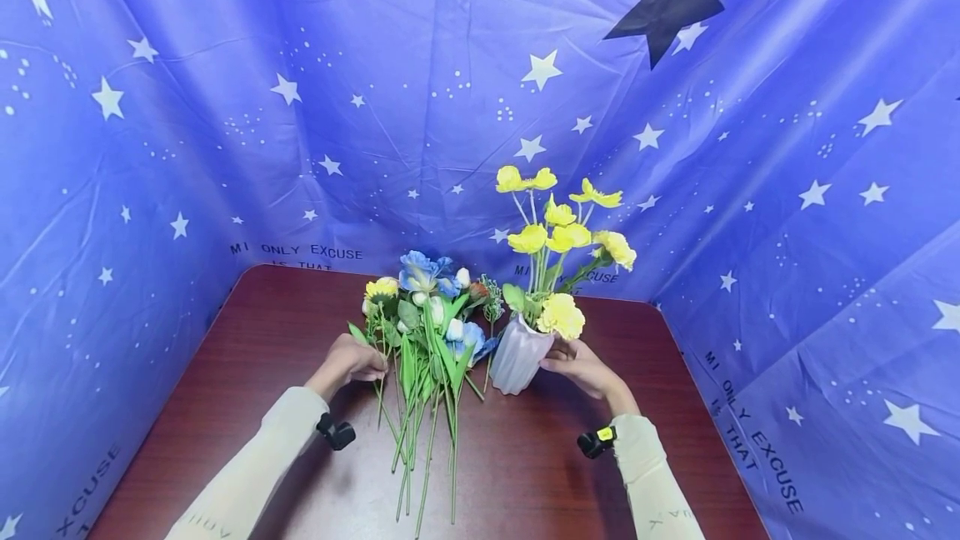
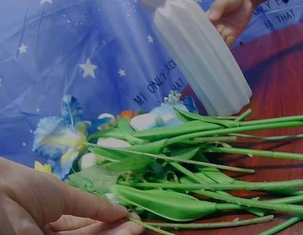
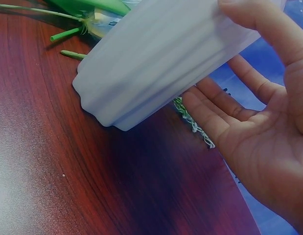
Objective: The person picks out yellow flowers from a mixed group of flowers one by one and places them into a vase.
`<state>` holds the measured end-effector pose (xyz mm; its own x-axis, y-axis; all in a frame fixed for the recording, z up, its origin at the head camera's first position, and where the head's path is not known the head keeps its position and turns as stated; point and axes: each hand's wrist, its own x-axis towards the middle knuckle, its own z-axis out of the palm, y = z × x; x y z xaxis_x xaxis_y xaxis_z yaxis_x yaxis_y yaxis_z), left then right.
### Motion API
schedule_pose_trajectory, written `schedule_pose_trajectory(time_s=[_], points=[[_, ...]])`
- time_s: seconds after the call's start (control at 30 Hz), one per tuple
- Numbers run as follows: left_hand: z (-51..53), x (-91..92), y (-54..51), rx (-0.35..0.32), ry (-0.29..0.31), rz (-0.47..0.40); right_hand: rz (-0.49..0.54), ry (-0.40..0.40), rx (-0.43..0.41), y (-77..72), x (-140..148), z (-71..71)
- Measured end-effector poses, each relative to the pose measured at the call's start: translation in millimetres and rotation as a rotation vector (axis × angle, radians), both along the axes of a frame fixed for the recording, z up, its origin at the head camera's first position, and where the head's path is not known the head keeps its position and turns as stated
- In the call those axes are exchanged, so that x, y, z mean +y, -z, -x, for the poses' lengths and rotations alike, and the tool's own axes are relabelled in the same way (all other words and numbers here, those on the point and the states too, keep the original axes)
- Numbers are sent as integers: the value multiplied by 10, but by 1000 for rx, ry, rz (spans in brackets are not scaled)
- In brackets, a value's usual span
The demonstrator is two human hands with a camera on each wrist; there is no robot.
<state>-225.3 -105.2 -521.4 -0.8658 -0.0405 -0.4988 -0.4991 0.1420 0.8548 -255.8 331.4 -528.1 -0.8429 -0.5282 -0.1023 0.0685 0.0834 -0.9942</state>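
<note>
A pale ribbed vase leans on the table, holding yellow flowers on tall stems and a rounder yellow bloom near its mouth. My right hand grips its side, thumb on the near face and fingers behind, as the right wrist view shows. On the left, my left hand pinches a thin green stem between thumb and fingers at the edge of a flower pile. That pile has blue flowers, white tulips and a yellow flower. Which bloom the pinched stem carries, I cannot tell.
Loose green stems spread toward the near side of the dark red table. Small pale sprigs lie between pile and vase. A blue star-printed cloth hangs round the back and sides.
</note>
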Motion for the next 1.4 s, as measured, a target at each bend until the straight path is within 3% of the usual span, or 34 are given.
schedule_pose_trajectory(time_s=[0.23,0.53,0.77,1.0,1.13,1.27,1.4], points=[[22,-18,-115,111,43,14,16,10,-6,6,-6,-16],[116,2,-222,301,189,83,5,24,-8,25,-9,-25],[195,72,-342,396,229,64,3,34,-16,26,-11,-37],[280,186,-427,613,302,125,-1,30,-8,36,-13,-37],[319,261,-486,684,307,130,8,15,5,37,-13,-33],[361,344,-583,726,314,151,12,12,10,34,-1,-24],[384,445,-708,724,315,112,16,4,18,33,11,3]])
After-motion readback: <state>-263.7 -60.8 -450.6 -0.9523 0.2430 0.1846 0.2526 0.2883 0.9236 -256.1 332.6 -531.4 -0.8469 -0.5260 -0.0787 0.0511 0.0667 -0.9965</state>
